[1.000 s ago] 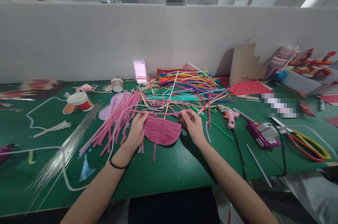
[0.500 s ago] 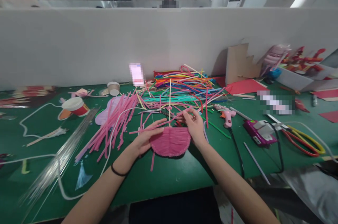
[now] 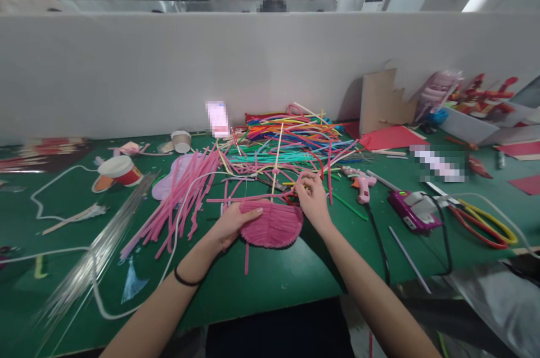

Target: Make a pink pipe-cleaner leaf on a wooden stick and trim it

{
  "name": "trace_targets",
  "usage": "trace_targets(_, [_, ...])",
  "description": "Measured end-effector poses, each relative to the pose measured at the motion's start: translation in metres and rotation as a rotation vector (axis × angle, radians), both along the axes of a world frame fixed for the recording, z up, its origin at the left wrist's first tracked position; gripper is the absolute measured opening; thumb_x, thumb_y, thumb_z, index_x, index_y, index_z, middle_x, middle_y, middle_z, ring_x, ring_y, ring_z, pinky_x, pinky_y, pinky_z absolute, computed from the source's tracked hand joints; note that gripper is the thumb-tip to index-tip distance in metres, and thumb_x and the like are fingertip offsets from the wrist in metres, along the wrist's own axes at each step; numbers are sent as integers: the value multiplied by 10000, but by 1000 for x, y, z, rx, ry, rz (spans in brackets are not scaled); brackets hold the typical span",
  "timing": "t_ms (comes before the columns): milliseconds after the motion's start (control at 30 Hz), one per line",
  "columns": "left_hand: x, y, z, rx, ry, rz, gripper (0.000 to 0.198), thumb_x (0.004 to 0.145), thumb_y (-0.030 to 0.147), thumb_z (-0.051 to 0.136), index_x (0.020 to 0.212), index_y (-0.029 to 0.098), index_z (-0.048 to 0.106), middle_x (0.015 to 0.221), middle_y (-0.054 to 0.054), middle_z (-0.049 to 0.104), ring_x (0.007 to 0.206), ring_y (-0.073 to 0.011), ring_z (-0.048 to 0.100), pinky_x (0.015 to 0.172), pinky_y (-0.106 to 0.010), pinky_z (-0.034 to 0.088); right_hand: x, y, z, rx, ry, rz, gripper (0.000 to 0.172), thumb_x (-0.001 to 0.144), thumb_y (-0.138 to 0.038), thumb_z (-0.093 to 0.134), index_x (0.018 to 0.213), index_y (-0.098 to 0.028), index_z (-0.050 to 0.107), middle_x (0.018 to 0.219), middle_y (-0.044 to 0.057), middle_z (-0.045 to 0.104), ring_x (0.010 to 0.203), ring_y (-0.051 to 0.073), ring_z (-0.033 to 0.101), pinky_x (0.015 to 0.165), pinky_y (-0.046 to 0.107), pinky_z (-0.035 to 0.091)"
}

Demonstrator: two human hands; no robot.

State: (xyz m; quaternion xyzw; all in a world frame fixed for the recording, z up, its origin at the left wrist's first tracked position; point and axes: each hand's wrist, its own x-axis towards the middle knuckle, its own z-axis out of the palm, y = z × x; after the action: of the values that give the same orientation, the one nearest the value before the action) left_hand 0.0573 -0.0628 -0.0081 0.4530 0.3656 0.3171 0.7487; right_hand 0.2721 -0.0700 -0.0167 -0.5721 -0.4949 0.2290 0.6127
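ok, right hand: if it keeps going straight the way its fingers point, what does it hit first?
Likely the heap of mixed-colour pipe cleaners just beyond the right hand; its fingers point away toward the grey partition. Depth is hard to judge.

We cannot tell what the right hand [image 3: 311,200] pinches, since its fingertips curl into the tangle of stems [image 3: 291,141] and cover the fan [image 3: 272,224] at its right corner, while the left hand [image 3: 232,224] hides the fan's left edge. Three patches are blurred out: one on the wall top [image 3: 272,3], one by the cup [image 3: 182,141], and one on the table [image 3: 270,273] at the right. The wires [image 3: 90,259] smear into a haze at the left, both forearms run off the bottom edge, and the red pieces [image 3: 485,93] at far right are too small to make out.
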Motion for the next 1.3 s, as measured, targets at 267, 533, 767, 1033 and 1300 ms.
trace_targets(267, [3, -7, 8, 124, 57, 0, 387, 730, 323, 761, 1078, 160, 716, 1089, -122, 724, 1029, -292, 663, 945, -426, 482, 2, -1, -2, -58, -296, 45, 288, 827, -278, 505, 599, -199, 662, 1072, 114, 560, 1010, 251, 583, 843, 416, 509])
trace_targets(533, [2, -5, 12, 163, 93, 7, 381, 713, 312, 773, 1058, 160, 723, 1133, -129, 705, 1075, -286, 639, 974, -381, 461, 6, -4, 5, 148, -541, -194, 207, 851, -305, 573, 681, -200, 626, 1172, 126, 529, 1143, 281, 492, 992, 482, 391])
trace_targets(767, [0, -3, 5, 163, 64, 68, 314, 727, 288, 754, 1023, 185, 734, 1164, -114, 686, 1087, -267, 626, 976, -361, 446, -9, -17, 17, 285, -573, 2, 108, 843, -267, 591, 922, -247, 660, 1118, 88, 568, 1120, 259, 509, 957, 454, 422])
trace_targets(1033, [1, -5, -10, 69, 24, 123, 272, 684, 215, 730, 953, 182, 710, 918, -65, 741, 889, -249, 672, 838, -354, 495, -70, -17, 28, 344, -805, 378, 398, 958, -285, 451, 1352, -249, 499, 1003, 64, 701, 1007, 243, 530, 876, 404, 418])
trace_targets(1300, [-3, 1, 1, 67, -9, 60, 421, 704, 285, 758, 1101, 171, 679, 1056, -109, 720, 951, -246, 668, 880, -351, 471, -42, 8, 31, 211, -640, 70, 338, 922, -253, 448, 1189, -235, 654, 794, 70, 677, 832, 244, 551, 841, 429, 407])
